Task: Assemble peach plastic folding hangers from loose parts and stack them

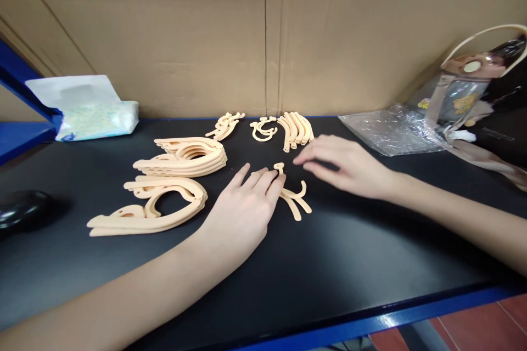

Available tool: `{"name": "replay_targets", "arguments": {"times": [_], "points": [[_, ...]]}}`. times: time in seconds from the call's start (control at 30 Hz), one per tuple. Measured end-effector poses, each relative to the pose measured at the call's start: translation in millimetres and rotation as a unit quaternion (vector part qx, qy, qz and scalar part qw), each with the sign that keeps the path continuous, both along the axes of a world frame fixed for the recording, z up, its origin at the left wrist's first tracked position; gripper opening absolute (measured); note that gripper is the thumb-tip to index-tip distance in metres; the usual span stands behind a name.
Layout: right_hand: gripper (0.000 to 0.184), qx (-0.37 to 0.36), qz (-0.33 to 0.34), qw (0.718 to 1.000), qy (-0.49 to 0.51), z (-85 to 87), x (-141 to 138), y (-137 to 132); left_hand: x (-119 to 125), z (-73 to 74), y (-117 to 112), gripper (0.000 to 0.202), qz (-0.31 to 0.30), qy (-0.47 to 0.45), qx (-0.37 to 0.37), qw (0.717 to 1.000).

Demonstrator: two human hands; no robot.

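Several loose beige plastic hanger parts, curved strips and a ringed end, lie in the middle of the black table. My left hand rests over them, fingers stretched out, and covers part of them. Just to their right my right hand hovers with thumb and fingers apart, holding nothing. Folded beige hangers sit in two stacks left of my left hand: a nearer stack and a farther stack. Toward the back are curved arms in a row, small hooks and a little pile of parts.
A packet of wipes stands at the back left, and a black computer mouse at the left edge. At the right lie a clear plastic bag and a transparent bottle with a strap. Cardboard walls the back.
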State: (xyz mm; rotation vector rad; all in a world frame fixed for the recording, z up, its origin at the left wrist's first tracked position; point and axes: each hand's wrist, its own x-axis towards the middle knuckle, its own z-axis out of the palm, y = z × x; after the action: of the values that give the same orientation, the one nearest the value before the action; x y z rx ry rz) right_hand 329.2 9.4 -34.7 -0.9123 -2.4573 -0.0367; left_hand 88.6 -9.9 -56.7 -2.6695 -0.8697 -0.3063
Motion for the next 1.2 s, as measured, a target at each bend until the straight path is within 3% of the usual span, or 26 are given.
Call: {"name": "replay_targets", "arguments": {"times": [0.1,0.17,0.33,0.6,1.07,1.2], "points": [[0.017,-0.036,-0.140,0.989,0.032,6.3,10,37,0,0.9,-1,0.054,0.000,-0.005,0.015,1.000],[0.023,-0.087,-0.261,0.961,-0.013,8.3,15,63,0,1.6,-1,0.054,-0.001,-0.006,0.018,1.000],[0.038,-0.138,-0.351,0.925,-0.052,7.5,14,104,2,2.7,-1,0.056,0.008,0.000,-0.002,1.000],[0.049,-0.188,-0.398,0.892,-0.097,18.0,-1,116,2,3.4,-1,0.056,0.026,0.014,-0.036,0.999],[0.051,-0.222,-0.403,0.883,-0.093,21.8,8,117,1,4.9,-2,0.055,0.027,0.015,-0.048,0.998],[0.049,-0.190,-0.405,0.888,-0.107,20.0,8,118,2,6.1,-3,0.055,0.031,0.016,-0.061,0.998]]}}
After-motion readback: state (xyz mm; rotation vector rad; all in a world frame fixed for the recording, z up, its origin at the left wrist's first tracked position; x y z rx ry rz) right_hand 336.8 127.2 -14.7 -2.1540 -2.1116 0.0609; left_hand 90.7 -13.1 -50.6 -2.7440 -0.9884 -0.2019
